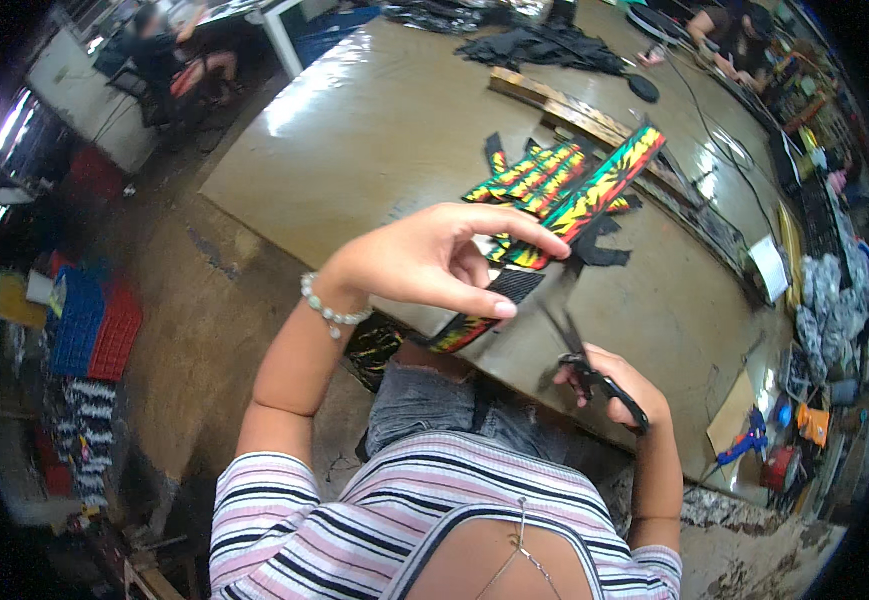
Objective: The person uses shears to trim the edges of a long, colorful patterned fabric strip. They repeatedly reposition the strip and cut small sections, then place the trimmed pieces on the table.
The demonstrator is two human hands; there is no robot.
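My left hand (419, 255), with a beaded bracelet at its wrist, reaches over the table's near edge. Its thumb and index finger are stretched apart, the other fingers bent. Behind the thumb is a strip (466, 332) patterned in red, yellow, green and black, with a black woven end (516, 286); whether the bent fingers touch it is hidden. The index fingertip is at a longer strip of the same pattern (609, 185), which lies on a bunch of similar strips (534, 175). My right hand (619, 388) grips black-handled scissors (576, 362), blades parted and pointing toward the strips.
The brown table (344, 160) carries a long wooden bar (569, 110), black cloth (539, 48) and a cable. At the right are a blue glue gun (744, 440) and clear plastic (834, 315). Two other people sit beyond, far left and far right.
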